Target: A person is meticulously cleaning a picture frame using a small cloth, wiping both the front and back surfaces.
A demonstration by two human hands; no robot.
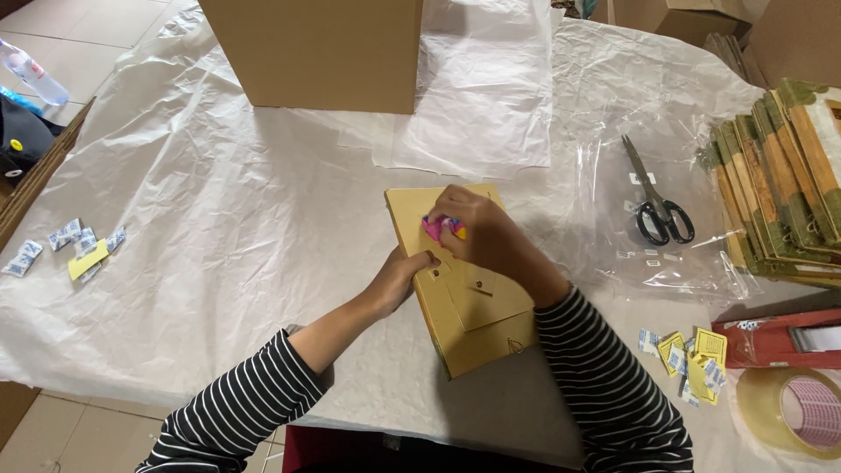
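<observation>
Board (464, 315) lies flat on the bench (219, 219), under both hands. Left hand (405, 273) curls on its left edge; right hand (477, 228), closed, pinches a pink tool (435, 227) against its far end.

Far from you stands a cardboard box (311, 52). On your right lie scissors (659, 197), stacked frames (780, 184) and a tape roll (793, 410). Left, small sachets (66, 236) and a bottle (31, 72).

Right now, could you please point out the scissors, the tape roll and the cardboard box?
scissors (666, 219): head view, black handles.
tape roll (793, 412): head view, clear outer band.
cardboard box (324, 52): head view, front wall.
</observation>
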